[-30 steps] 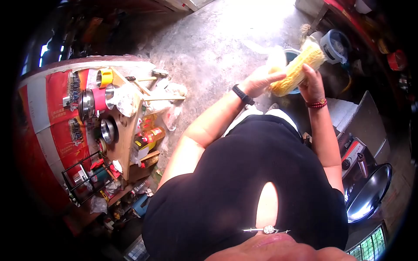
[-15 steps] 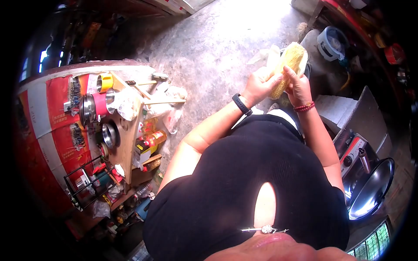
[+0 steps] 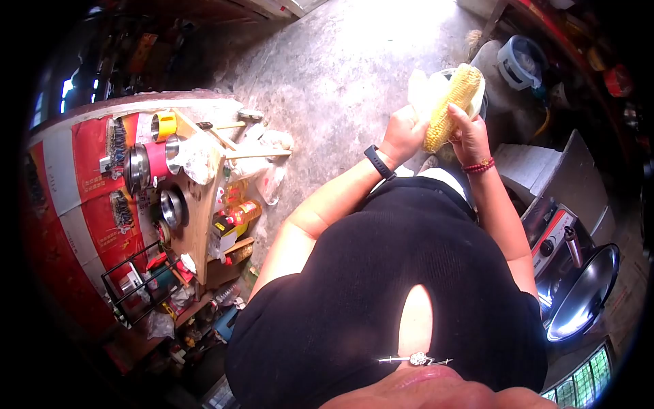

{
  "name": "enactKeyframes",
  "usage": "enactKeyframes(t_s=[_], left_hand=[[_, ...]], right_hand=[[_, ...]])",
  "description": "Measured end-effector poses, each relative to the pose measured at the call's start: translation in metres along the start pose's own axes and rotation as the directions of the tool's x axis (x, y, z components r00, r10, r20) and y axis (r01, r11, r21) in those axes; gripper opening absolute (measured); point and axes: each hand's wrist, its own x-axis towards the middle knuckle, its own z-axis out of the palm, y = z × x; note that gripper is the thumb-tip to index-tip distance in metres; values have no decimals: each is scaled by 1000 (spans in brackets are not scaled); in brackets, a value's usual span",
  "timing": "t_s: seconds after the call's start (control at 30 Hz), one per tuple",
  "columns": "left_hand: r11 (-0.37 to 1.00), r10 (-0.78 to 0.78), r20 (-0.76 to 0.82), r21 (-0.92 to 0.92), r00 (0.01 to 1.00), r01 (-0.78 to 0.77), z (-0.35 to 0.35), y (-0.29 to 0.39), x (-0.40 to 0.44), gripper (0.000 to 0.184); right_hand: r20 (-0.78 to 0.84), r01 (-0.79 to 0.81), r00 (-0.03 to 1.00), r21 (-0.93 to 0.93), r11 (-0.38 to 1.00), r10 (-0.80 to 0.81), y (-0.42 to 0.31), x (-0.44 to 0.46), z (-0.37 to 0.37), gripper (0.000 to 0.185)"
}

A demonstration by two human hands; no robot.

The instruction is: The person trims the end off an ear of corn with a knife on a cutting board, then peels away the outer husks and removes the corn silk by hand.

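The corn cob [image 3: 455, 105] is toward 2 o'clock in the view, tilted with its upper end pointing to 1 o'clock. The right hand [image 3: 470, 136] is closed around its lower part, thumb on the kernels. The left hand [image 3: 404, 133] looks curled on the pale husk [image 3: 421, 95], at the cob's 10 o'clock side; its fingertips are hidden. If the left hand tugs harder than the right grips, the cob could twist loose and drop to the floor [image 3: 320, 88]. Brittle husk might also tear, leaving strips attached.
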Motion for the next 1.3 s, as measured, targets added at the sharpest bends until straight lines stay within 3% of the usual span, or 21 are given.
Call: enactKeyframes(t_s=[0.03,0.13,0.23,0.3,0.4,0.5,0.53,0.6,0.63,0.7,0.77,0.93,1.03,1.1,1.2,1.3], left_hand=[[1000,20,-24,-2,1000,-20,1,2,0,28],[984,-170,23,56,985,168,-10,13,1,35],[861,-336,95,-373,937,346,-10,-5,11,42],[787,-392,207,-428,896,444,-15,-4,19,48],[542,-396,432,-602,810,586,-18,8,29,50],[586,-402,393,-583,827,563,-9,5,28,46],[602,-414,351,-587,840,541,-7,-2,28,43],[764,-439,218,-419,871,490,-7,-1,25,43],[827,-439,150,-319,886,463,-6,1,22,43],[849,-401,108,-329,910,414,3,26,18,44],[893,-347,71,-281,935,353,6,34,16,45],[857,-300,14,-435,954,276,12,31,17,40],[828,-255,58,-502,965,249,10,30,18,40],[832,-251,69,-495,966,251,7,39,19,41],[762,-176,20,-630,984,150,12,33,22,42],[635,-151,161,-740,975,220,1,30,23,42]], right_hand=[[-7,12,1000,1,1000,-12,0,-1,1,34],[9,26,1000,-13,1000,-26,2,-1,-4,34],[84,17,996,-56,998,-13,5,1,-11,34],[145,5,989,-91,996,9,5,1,-13,34],[210,-5,977,-142,990,35,3,-2,-8,34],[226,-60,968,-219,974,110,1,-1,-13,39],[208,22,978,-191,981,18,0,-2,-6,42],[164,187,973,-143,972,-163,0,-7,13,47],[152,208,971,-170,963,-183,-1,-7,13,48],[131,252,965,-223,942,-227,-2,-6,14,51],[106,186,981,-240,953,-165,-3,-3,10,50],[67,76,995,-141,987,-67,-3,6,-1,45],[165,75,983,32,997,-79,-13,5,4,43],[92,79,992,67,995,-85,-9,8,-3,42],[-2,104,994,116,988,-105,-1,13,-13,42],[-209,45,978,183,982,-6,6,20,-21,44]])
